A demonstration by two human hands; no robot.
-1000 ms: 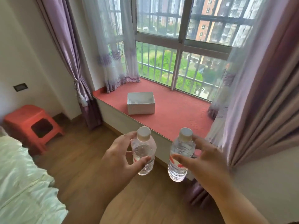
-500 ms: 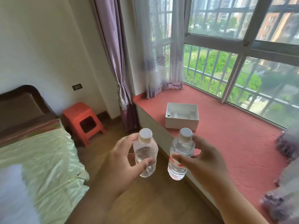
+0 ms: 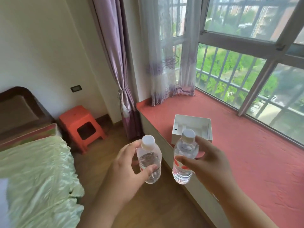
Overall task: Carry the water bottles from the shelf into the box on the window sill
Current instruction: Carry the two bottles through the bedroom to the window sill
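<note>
I carry two small clear water bottles with white caps, both upright in front of me. My left hand (image 3: 126, 163) grips the left bottle (image 3: 150, 157) around its body, over the wooden floor. My right hand (image 3: 212, 167) grips the right bottle (image 3: 185, 153), which has a red mark on its label, at the front edge of the window sill (image 3: 246, 158). The open white box (image 3: 204, 123) stands on the red sill just beyond the right bottle; its cap overlaps the box's near wall. The shelf is out of view.
An orange plastic stool (image 3: 82, 124) stands by the wall at the left. A bed with a green cover (image 3: 36, 175) fills the lower left. Purple curtains (image 3: 115, 63) hang at the sill's left end, and the barred window (image 3: 246, 63) runs behind the sill.
The view has swung left and closer to the sill. The box now sits just behind the right bottle. Both hands keep their hold on the bottles.
</note>
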